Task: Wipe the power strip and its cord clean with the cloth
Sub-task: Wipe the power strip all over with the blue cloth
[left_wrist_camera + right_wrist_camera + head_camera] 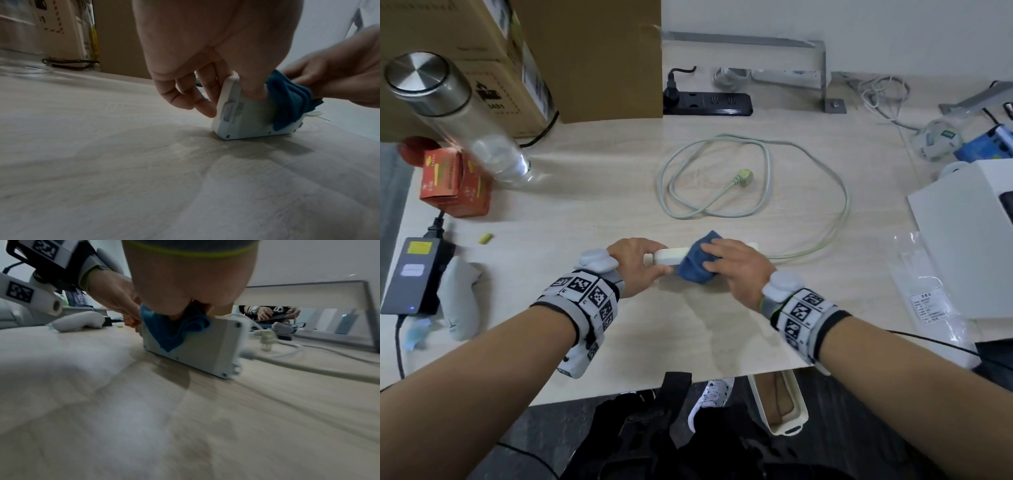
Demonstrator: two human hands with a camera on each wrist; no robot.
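A white power strip (pixel 670 257) (pixel 246 123) (pixel 207 347) stands on its long edge on the wooden desk (pixel 619 205), its screwed back toward me. My left hand (pixel 637 266) (pixel 216 84) grips its left end, thumb on the back and fingers behind. A blue cloth (pixel 697 262) (pixel 287 104) (pixel 174 331) is draped over the strip's middle, and my right hand (pixel 736 267) (pixel 185 288) clutches it there. The strip's pale cord (pixel 767 178) (pixel 308 368) loops over the desk behind, ending in a plug (pixel 743 175) (pixel 267 337).
A black power strip (pixel 709 102) lies at the back by a cardboard box (pixel 524 58). A steel-capped bottle (pixel 458 116), a red carton (pixel 453 185) and a power adapter (pixel 414 274) stand left. A white box (pixel 969 240) and a plastic bag (pixel 924 291) sit right.
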